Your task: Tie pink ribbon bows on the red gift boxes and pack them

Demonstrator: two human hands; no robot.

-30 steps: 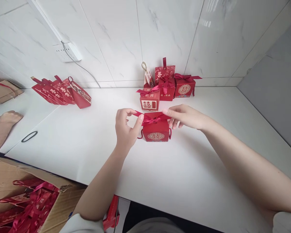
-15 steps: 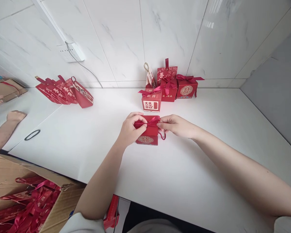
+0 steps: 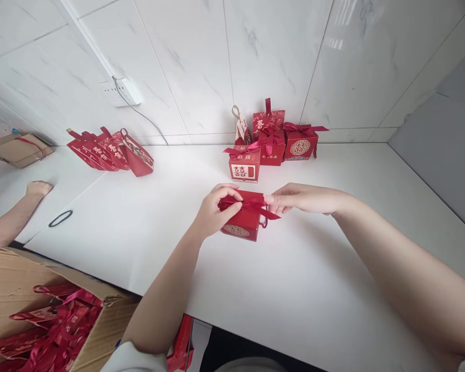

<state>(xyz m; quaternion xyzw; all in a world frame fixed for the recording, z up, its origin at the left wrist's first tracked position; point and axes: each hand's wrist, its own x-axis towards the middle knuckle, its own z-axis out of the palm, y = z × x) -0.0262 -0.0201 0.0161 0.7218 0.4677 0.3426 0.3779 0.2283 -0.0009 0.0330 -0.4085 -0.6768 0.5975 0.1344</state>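
Observation:
A red gift box (image 3: 242, 236) with a round gold emblem sits on the white table in front of me. A dark red ribbon (image 3: 251, 205) is tied across its top, one tail lying out to the right. My left hand (image 3: 217, 209) wraps the box's left side, thumb and forefinger pinching the ribbon at its knot. At the box's right edge, close by the ribbon tail, is my right hand (image 3: 290, 199) with its fingers drawn together; whatever lies between them is hidden. A twisted cord handle shows under those fingertips.
Several ribboned red boxes (image 3: 245, 170) stand behind, by the tiled wall. Red folded packets (image 3: 101, 150) lean in a row at the left. A black ring (image 3: 61, 218) lies on the table. A cardboard carton (image 3: 112, 315) holds red packets. Another person's hand (image 3: 39, 188) rests at far left.
My right hand has moved slightly away to the right, and the ribbon's right tail now hangs loose beside the box. My left hand keeps its pinch. The view has shifted slightly.

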